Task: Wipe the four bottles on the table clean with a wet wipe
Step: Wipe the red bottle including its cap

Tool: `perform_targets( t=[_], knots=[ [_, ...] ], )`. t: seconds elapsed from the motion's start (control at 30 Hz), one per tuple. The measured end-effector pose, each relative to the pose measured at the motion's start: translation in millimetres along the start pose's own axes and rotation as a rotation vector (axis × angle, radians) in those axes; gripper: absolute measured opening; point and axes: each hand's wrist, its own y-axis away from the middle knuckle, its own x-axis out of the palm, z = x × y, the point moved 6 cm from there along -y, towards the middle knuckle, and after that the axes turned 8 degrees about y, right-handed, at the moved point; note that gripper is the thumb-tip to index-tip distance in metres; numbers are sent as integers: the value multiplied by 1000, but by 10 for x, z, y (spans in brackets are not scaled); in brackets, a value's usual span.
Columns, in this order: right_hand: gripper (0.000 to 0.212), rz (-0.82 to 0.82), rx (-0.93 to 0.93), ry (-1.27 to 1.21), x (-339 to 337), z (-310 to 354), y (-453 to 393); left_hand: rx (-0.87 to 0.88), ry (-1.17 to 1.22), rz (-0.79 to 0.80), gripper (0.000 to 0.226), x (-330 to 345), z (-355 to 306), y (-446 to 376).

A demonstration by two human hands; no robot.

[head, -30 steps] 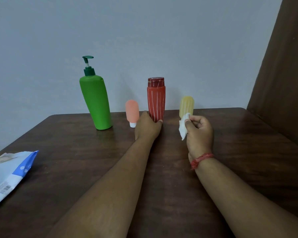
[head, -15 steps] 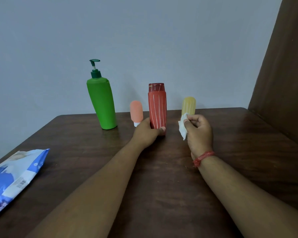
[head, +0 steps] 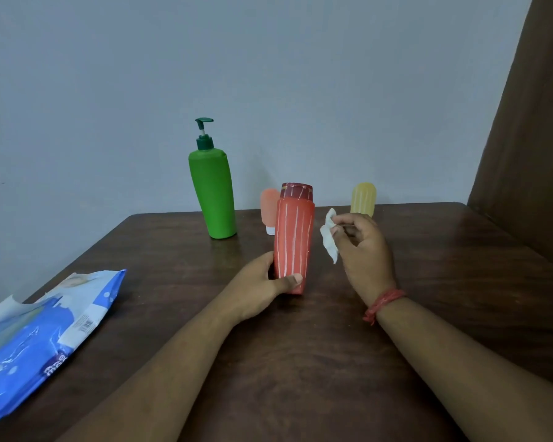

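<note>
red bottle (head: 293, 240) now pulled nearer in left hand's (head: 262, 290) grip; right hand (head: 363, 247) still pinches wipe (head: 329, 239).

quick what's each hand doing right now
Left hand: grips the red bottle near its base.
Right hand: pinches the wipe, beside the bottle, not touching it.

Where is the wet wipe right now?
In the head view, the wet wipe is pinched in the right hand, just right of the red bottle and in front of the yellow bottle.
</note>
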Motion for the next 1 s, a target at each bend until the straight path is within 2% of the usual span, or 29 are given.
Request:
perform_targets(
  t=[0.1, 0.23, 0.5, 0.57, 0.63, 0.8, 0.93, 1.0],
  knots=[
    [19, -77, -194, 125, -63, 174, -13, 26, -43, 2, 62, -1, -20, -19],
    [25, -122, -271, 147, -104, 282, -71, 58, -71, 7, 60, 1, -21, -61],
    [23, -31, -420, 294, 3, 350, -47, 69, -106, 43, 57, 14, -35, -87],
    [22, 21, -466, 345, 62, 364, 19, 65, -95, 45, 51, 18, -26, -87],
    [19, 73, -525, 408, 115, 380, 82, 67, -82, 43, 56, 13, -26, -85],
    [20, -68, -431, 406, -67, 359, -61, 73, -100, 80, 63, 42, -38, -78],
    [30, 106, -686, 490, 122, 476, 172, 85, -50, 60, 54, 33, -30, -89],
    [32, 40, -654, 496, 75, 474, 99, 94, -54, 72, 59, 41, -33, -88]
  ],
)
